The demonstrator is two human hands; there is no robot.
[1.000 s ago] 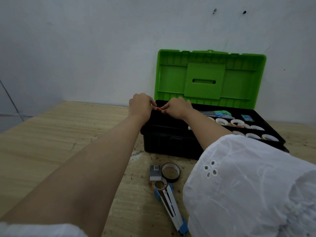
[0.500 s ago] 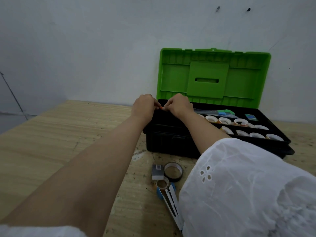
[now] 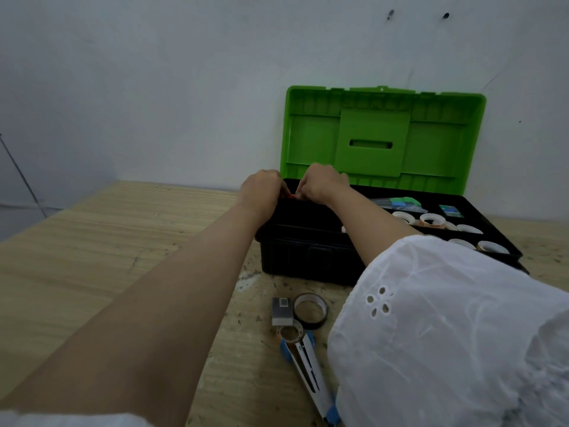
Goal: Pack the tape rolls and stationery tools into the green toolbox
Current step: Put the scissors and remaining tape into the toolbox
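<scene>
On the far left, a pale wooden table (image 3: 92,257) running back to a grey wall.

Further right, reaching forward on a bare forearm, the left hand (image 3: 263,191), fingers curled, pinching at a small orange piece (image 3: 291,196). Only a sliver of that piece on show between the two sets of fingertips; cannot tell what it is.

Just beside it, the right hand (image 3: 320,184), likewise curled and pinching the same piece from the other side. Both hands held over the rear left corner of the green toolbox (image 3: 308,254), knuckles close together, just in front of the upright lid (image 3: 381,140).

Nearer the camera, well apart from both hands, on the table in front of the black base: a small grey box (image 3: 281,311) touching a dark tape roll (image 3: 309,311) lying flat, a smaller clear tape roll (image 3: 291,332) just below them, and a blue-and-white stapler (image 3: 311,374) lying open, its far end against the small roll.

Further right inside the box, to the right of the right forearm, several white-cored tape rolls (image 3: 431,219) lying flat in the tray, with green and blue items (image 3: 403,202) behind them.

At lower right, a white sleeve (image 3: 446,334) hiding part of the box front and the stapler's near end.
</scene>
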